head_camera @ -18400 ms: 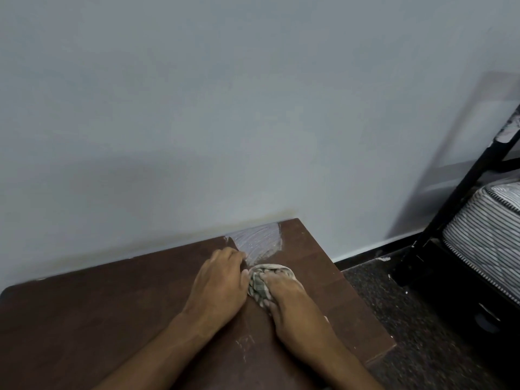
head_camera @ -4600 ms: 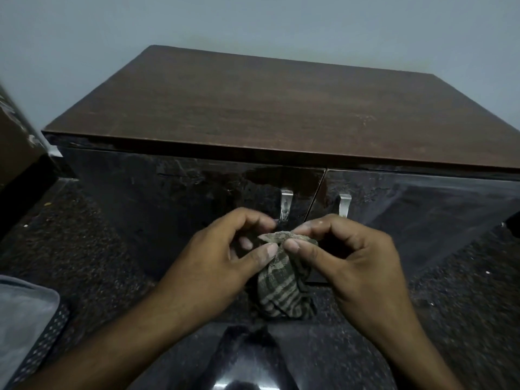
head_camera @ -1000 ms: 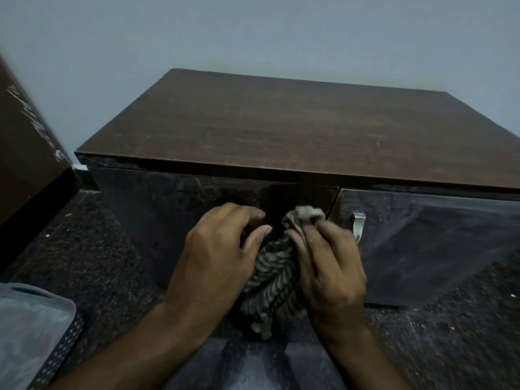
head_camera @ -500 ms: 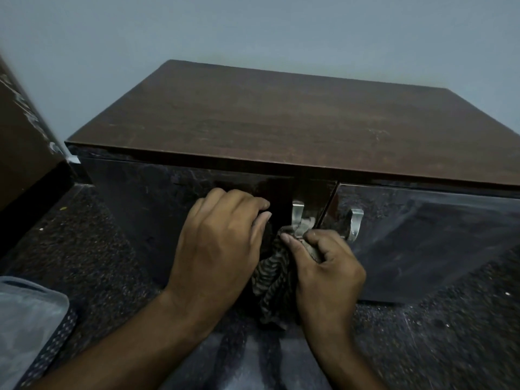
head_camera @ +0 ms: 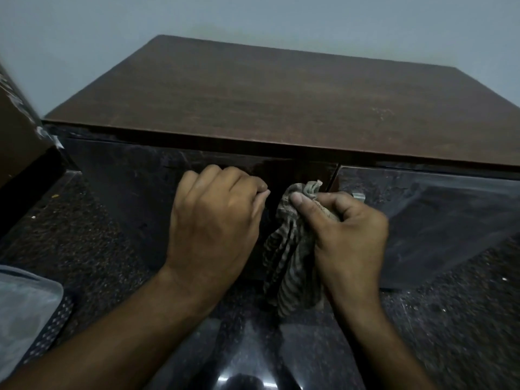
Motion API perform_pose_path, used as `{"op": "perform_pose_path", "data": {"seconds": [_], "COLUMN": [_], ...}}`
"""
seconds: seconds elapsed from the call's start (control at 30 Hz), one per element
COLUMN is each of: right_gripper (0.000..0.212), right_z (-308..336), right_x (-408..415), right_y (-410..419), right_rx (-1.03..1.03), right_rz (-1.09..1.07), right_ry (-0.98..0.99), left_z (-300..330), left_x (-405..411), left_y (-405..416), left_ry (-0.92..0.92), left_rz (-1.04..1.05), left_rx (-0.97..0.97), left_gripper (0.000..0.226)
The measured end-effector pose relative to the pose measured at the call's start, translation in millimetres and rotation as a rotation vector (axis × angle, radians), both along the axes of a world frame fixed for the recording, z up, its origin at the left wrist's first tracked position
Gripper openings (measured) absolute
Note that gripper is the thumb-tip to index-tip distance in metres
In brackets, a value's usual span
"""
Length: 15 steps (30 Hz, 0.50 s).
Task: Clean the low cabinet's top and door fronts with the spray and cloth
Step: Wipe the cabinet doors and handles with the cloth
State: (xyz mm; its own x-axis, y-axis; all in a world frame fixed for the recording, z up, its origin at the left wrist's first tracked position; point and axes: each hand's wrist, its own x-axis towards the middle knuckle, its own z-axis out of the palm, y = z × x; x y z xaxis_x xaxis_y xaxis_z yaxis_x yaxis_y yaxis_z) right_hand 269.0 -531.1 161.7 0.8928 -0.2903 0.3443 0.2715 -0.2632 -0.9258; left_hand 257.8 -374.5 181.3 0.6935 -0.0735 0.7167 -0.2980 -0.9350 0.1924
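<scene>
Right hand (head_camera: 349,237) grips cloth (head_camera: 289,266) against, seemingly, left door (head_camera: 135,198)

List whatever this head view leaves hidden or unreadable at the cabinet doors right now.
- Left door handle: hidden behind the cloth and right hand.
- Right door handle: only its top shows above the right hand.
- Left hand fingertips: curled out of sight; contact with the door can't be judged.
- Spray bottle: not in view.
- Grey bin: cut off by the left edge.

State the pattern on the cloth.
The cloth is striped, dark and pale; head view.
</scene>
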Motion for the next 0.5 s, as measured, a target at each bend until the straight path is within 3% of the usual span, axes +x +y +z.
{"op": "perform_pose_path", "data": {"seconds": [0.2,0.3,0.5], "right_gripper": [0.016,0.005,0.005], "right_z": [-22,-11,-16], "right_x": [-18,-9,-11], "right_y": [8,8,9], "right_rx": [0.031,0.052,0.031], "right_rz": [-0.008,-0.018,-0.033], "right_ry": [0.077,0.046,0.038], "left_z": [1,2,1], "left_x": [1,3,3], "left_y": [1,3,4], "left_ry": [-0.013,-0.015,-0.012], "left_rz": [-0.003,-0.013,-0.023], "left_rx": [0.000,0.004,0.004], "left_gripper": [0.010,0.012,0.013]}}
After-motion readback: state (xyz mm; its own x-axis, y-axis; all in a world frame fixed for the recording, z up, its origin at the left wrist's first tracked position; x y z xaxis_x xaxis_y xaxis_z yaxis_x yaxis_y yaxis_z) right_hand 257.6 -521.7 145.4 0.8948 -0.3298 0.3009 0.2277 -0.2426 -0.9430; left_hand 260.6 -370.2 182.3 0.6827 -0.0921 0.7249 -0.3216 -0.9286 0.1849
